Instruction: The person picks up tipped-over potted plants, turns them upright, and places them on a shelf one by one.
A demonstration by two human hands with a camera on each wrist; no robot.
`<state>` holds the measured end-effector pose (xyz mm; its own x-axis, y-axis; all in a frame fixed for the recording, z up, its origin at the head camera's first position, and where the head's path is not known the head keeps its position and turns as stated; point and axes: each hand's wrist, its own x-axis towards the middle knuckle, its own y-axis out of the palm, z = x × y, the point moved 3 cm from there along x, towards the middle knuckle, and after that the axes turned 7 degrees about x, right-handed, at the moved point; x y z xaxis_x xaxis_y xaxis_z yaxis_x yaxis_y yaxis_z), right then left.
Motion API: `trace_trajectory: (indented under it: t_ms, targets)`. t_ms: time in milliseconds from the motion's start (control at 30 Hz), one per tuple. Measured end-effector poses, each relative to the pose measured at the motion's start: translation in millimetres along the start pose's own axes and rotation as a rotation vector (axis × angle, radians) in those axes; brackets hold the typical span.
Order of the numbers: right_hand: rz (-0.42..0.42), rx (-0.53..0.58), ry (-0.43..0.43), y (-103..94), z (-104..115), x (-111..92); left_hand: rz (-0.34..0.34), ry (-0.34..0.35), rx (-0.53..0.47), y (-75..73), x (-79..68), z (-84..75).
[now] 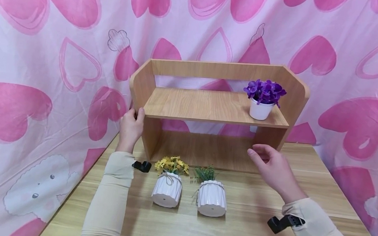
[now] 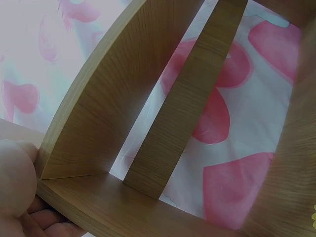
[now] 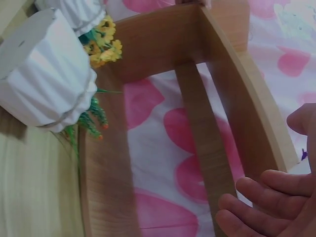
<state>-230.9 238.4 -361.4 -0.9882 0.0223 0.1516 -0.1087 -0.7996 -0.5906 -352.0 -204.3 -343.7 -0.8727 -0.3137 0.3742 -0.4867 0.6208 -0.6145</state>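
Observation:
A two-tier wooden shelf stands on the table. My left hand grips the front edge of its left side panel, near the upper board; in the left wrist view, that hand's fingers curl round the wood. My right hand is in front of the shelf's lower right part, fingers loosely bent, holding nothing. A white pot with purple flowers stands upright at the right end of the upper board. Two fluted white pots lie on their sides before the shelf, bases towards me: one with yellow flowers, one with green sprigs.
The light wood table carries everything. Pink heart-patterned cloth hangs behind the shelf and along both sides. A black strap with a small camera is on my right wrist, and another is on my left.

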Motion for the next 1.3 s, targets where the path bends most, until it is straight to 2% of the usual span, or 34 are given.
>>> trace_trajectory:
  t_ms: [633, 767, 967, 1067, 1300]
  targets:
    - [0.125, 0.015, 0.092, 47.7, -31, -14, -0.021, 0.012, -0.016, 0.1, -0.5, -0.9]
    - [0.13, 0.016, 0.077, 58.6, -34, -16, -0.021, 0.014, -0.009, 0.0, -0.2, 0.1]
    - [0.147, 0.031, 0.107, 71.8, -40, -22, -0.023, 0.017, -0.001, -0.6, -0.7, -0.8]
    - [0.143, 0.028, 0.083, 77.7, -43, -24, -0.028, 0.024, 0.0, -0.9, -0.7, -1.1]
    - [0.159, 0.021, 0.065, 91.3, -53, -29, -0.078, 0.066, -0.004, -1.4, -0.1, -1.7]
